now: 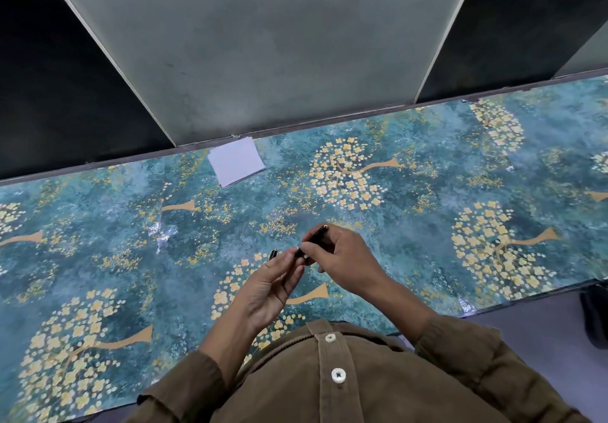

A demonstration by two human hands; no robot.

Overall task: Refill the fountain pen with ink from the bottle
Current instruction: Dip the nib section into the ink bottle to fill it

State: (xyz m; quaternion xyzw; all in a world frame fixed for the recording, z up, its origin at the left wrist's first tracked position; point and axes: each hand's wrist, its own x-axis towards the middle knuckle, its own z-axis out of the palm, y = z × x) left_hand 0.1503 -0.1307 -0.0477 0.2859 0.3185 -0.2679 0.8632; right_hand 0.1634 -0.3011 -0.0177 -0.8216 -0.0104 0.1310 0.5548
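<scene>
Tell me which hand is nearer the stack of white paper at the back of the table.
Left. The left hand lies below the stack of white paper, slightly right of it; the right hand, gripping the pen, sits farther right.

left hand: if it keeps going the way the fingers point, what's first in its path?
Likely the black pen held by the right hand: the left hand fingers already reach its near end. Depth unclear; beyond lies only tablecloth.

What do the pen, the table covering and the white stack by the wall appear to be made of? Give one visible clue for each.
Pen: glossy black body with gold trim, likely lacquered plastic or metal; cannot tell which.
Table covering: printed floral sheet, probably vinyl or plastic film, since it shows glare and wrinkles.
White stack: paper, matte, with thin layered edges.
</scene>
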